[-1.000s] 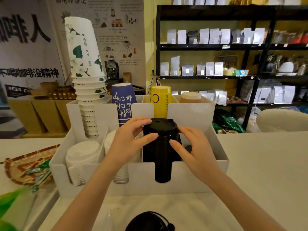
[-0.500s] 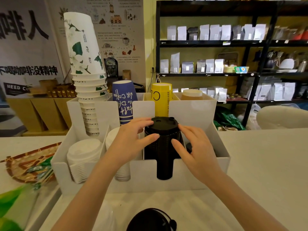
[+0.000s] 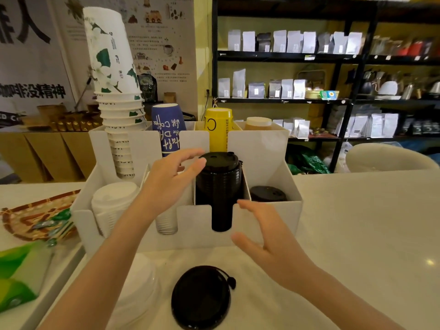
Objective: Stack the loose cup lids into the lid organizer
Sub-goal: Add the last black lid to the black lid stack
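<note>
A white lid organizer (image 3: pixel 266 220) stands on the counter. Its third front slot holds a tall stack of black lids (image 3: pixel 219 184). The far right slot has a low black lid (image 3: pixel 267 194). White lid stacks (image 3: pixel 112 203) fill the left slots. My left hand (image 3: pixel 166 184) hovers open beside the black stack, fingertips close to its top. My right hand (image 3: pixel 269 244) is open in front of the organizer, apart from the stack. A loose black lid (image 3: pixel 201 296) and a loose white lid (image 3: pixel 140 289) lie on the counter near me.
Cup stacks stand in the organizer's back row: white floral (image 3: pixel 114 91), blue (image 3: pixel 167 132), yellow (image 3: pixel 219 129), brown (image 3: pixel 258 122). A woven tray (image 3: pixel 26 217) and green packets (image 3: pixel 16 275) sit at the left. Dark shelves (image 3: pixel 309 55) stand behind.
My right hand has let go of the black stack and pulled back toward me. My left hand has loosened and opened beside the stack. The view tilted down, showing more of the loose lids.
</note>
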